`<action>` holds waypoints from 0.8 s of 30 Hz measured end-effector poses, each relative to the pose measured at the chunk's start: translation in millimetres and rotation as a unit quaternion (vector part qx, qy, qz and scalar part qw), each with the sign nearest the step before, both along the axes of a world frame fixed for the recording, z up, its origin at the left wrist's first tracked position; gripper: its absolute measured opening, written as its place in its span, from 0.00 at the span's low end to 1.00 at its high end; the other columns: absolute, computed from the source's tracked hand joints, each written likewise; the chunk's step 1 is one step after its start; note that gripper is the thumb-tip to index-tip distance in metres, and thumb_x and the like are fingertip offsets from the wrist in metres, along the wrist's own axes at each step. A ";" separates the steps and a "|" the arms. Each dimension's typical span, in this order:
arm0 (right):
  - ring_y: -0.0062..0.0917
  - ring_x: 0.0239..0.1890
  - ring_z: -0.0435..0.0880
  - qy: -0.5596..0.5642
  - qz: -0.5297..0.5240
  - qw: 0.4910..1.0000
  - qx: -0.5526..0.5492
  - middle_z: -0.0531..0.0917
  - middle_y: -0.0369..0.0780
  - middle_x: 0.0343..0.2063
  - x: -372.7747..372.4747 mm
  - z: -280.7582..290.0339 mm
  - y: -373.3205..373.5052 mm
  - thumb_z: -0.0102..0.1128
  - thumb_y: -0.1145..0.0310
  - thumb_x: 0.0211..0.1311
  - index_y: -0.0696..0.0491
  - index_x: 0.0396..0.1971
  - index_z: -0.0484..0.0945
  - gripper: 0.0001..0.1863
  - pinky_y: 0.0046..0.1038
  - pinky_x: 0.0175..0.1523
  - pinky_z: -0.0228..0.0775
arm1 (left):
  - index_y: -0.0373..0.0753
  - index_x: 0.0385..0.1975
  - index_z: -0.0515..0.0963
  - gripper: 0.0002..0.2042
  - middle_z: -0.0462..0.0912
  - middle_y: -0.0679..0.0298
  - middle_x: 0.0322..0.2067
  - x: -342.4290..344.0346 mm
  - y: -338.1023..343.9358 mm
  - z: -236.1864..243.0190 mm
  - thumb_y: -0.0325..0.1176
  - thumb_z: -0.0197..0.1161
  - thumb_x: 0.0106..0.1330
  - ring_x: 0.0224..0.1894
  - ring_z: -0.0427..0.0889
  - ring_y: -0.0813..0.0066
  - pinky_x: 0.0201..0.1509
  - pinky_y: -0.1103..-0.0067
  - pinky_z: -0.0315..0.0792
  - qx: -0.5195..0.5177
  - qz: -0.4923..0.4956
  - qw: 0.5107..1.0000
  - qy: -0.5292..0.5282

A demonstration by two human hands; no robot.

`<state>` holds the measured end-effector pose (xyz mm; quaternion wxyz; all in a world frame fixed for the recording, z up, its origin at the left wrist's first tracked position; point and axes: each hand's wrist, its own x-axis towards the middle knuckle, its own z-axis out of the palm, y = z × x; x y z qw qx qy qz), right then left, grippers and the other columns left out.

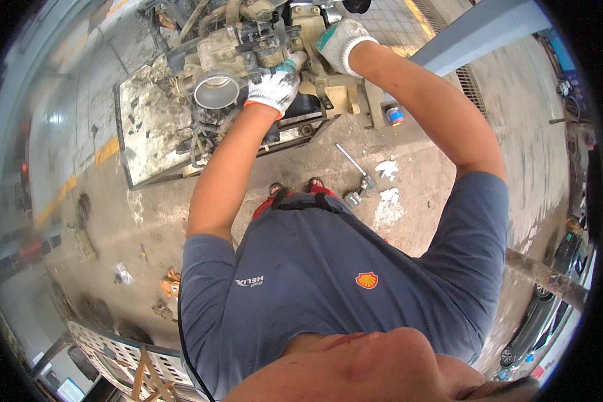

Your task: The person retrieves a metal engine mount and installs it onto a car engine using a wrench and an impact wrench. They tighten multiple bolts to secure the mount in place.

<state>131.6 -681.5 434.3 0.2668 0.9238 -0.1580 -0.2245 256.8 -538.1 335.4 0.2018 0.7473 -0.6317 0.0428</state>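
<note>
A grimy engine assembly (228, 50) fills the top middle, with a round metal intake opening (216, 90) at its near side. My left hand (276, 86), in a white glove with teal coating and orange cuff, rests in among the parts right of that opening, fingers curled on something I cannot make out. My right hand (342, 47), similarly gloved, is closed at the pale metal bracket (309, 27) farther up and right; its fingertips are hidden. Beneath the assembly is a dirty metal-edged platform (141, 151).
A small blue-red can (394, 116), a long-shafted tool (355, 181) and white scraps (387, 202) lie on the floor. A blue-grey post (476, 40) stands at the upper right, a dark car (546, 315) beyond at the lower right, a slotted white panel (114, 355) at the lower left.
</note>
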 end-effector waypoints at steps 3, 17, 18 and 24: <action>0.38 0.44 0.93 -0.034 0.033 0.999 -0.006 0.93 0.41 0.40 -4.3 -7.7 -0.8 0.69 0.63 0.61 0.50 0.42 0.92 0.13 0.43 0.43 0.85 | 0.54 0.63 0.78 0.20 0.83 0.51 0.59 1.6 4.7 4.0 0.35 0.56 0.71 0.56 0.83 0.41 0.61 0.53 0.76 -0.044 -0.018 0.999 -0.024; 0.45 0.47 0.90 -0.342 -0.157 0.890 0.257 0.90 0.52 0.43 7.0 7.8 7.0 0.62 0.48 0.66 0.53 0.49 0.87 0.24 0.41 0.55 0.81 | 0.48 0.66 0.75 0.20 0.78 0.49 0.66 -4.9 12.8 19.8 0.36 0.48 0.77 0.64 0.79 0.42 0.65 0.54 0.74 0.062 -0.008 0.996 0.065; 0.47 0.49 0.89 -0.336 -0.200 0.885 0.252 0.89 0.54 0.45 13.5 0.8 7.6 0.63 0.46 0.64 0.55 0.52 0.85 0.28 0.44 0.55 0.80 | 0.46 0.65 0.75 0.19 0.77 0.49 0.66 -7.5 12.2 41.8 0.35 0.49 0.76 0.64 0.79 0.41 0.63 0.54 0.76 0.130 -0.016 0.984 0.117; 0.49 0.53 0.87 -0.368 -0.212 0.886 0.184 0.87 0.56 0.50 24.5 -24.6 3.7 0.61 0.49 0.66 0.54 0.55 0.83 0.27 0.46 0.59 0.78 | 0.44 0.52 0.80 0.15 0.81 0.55 0.51 -22.9 82.0 38.3 0.39 0.65 0.68 0.58 0.80 0.52 0.57 0.59 0.77 0.020 -0.093 0.995 -0.009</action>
